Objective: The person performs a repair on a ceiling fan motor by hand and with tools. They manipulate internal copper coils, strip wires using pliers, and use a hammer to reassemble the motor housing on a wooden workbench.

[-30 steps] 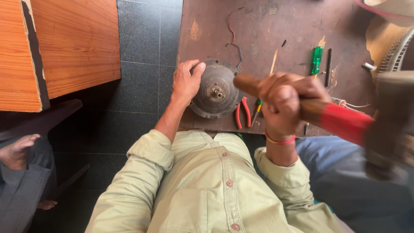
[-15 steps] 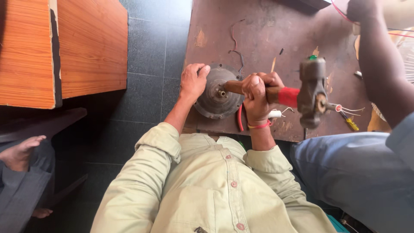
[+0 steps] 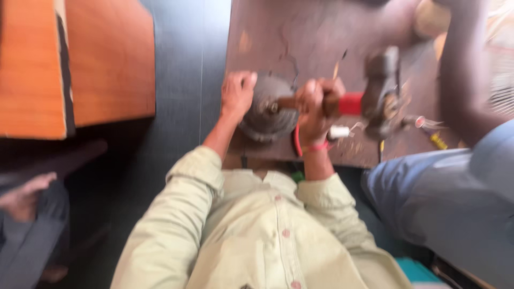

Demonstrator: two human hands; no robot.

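Observation:
My left hand rests on the top left of a round grey motor body lying on a brown worktable. My right hand grips the wooden handle of a hammer, whose red collar and dark metal head point to the right, level with the motor's central shaft. The picture is blurred by motion. A red band circles my right wrist. My pale green shirt fills the lower middle of the view.
Another person in blue sits at the right, one arm reaching over the table. Red-handled pliers, wires and small tools lie near the motor. An orange wooden cabinet stands left over dark floor tiles. Someone's hand shows at lower left.
The hammer has swung from raised at the right down and left over the table beside the motor. My left hand has stayed on the motor. The other person's arm has come over the table.

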